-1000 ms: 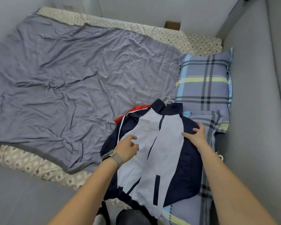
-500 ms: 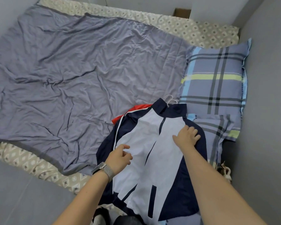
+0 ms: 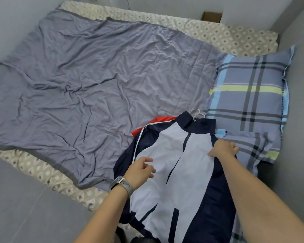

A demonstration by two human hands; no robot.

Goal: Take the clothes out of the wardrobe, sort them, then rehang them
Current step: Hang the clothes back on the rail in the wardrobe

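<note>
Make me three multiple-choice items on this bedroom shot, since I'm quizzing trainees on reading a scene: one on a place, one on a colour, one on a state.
1. Where does the jacket lie?
A. Hung in a wardrobe
B. On the bed's near right part, beside the plaid pillow
C. On the floor

2. What colour is the garment peeking out from under the jacket's shoulder?
A. Red
B. Green
C. Yellow

3. What is the right hand doing?
A. Hanging idle off the bed
B. Holding a pillow up
C. Gripping the jacket's fabric at the chest

Answers:
1 B: the jacket is spread flat on the bedding, its collar next to the pillow.
2 A: a red edge shows by the navy sleeve.
3 C: its fingers curl into the jacket's fabric, while the left hand hovers loosely over the white panel.
</note>
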